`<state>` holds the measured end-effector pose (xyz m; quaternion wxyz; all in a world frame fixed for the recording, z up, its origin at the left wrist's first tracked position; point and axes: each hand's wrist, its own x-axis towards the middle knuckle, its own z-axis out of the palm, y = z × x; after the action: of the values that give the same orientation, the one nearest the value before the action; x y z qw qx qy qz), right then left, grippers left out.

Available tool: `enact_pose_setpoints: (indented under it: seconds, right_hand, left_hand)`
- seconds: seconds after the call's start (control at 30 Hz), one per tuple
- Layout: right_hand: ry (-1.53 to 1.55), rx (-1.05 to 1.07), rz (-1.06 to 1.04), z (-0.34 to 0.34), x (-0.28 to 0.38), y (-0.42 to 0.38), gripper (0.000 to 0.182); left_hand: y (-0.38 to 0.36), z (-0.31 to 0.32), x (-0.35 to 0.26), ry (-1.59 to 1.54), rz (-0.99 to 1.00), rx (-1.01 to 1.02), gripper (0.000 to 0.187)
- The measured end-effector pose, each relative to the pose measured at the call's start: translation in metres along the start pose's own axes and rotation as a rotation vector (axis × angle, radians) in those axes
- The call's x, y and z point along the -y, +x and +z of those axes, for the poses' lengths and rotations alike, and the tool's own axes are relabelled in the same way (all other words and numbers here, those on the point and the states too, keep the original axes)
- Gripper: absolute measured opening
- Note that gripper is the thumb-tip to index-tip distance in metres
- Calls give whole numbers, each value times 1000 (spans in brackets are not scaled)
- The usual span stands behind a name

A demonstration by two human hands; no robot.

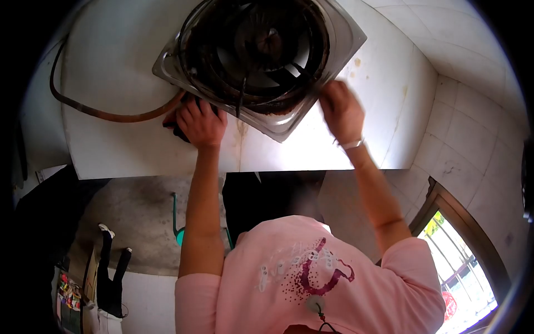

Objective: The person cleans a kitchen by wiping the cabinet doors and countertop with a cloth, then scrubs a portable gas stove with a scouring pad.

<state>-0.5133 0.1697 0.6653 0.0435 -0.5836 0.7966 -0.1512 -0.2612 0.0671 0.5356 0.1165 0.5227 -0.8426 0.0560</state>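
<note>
A single-burner gas stove (286, 127) with a square metal body and a dark, rusty burner ring sits at an angle on the white counter. My left hand (201, 123) is beside the stove's near left side, fingers curled over a black and reddish thing (179, 132) mostly hidden beneath them. Close to that hand ends a brown-orange hose (128, 118), which meets the stove's side. At the stove's right edge, my right hand (343, 114) has its fingers bent in against the metal rim. Slight motion blur softens this hand, and its fingertips are partly hidden.
The white counter (384, 122) carries brownish stains right of the stove. Tiled wall (461, 133) borders it on the right, with a barred window (459, 256) lower down. Behind me, a person in black trousers (113, 278) shows at lower left, near a green-framed item (179, 236).
</note>
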Motion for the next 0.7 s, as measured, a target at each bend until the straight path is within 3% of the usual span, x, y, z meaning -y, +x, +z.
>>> enact_pose_setpoints:
  seconds: [0.17,0.27,0.53,0.7]
  right_hand:
    - [-139,-88,58,-4,-61,59,7]
    - [-142,-71,14,-2,-50,48,9]
    - [69,132,-126,0,57,-37,12]
    - [-14,16,-66,-4,4,-5,10]
  left_hand:
    - [0,2,0,30,23,-26,41]
    - [3,-1,0,6,21,-54,41]
    - [0,4,1,-28,-12,-7,37]
    - [-1,5,0,-62,-26,-14,39]
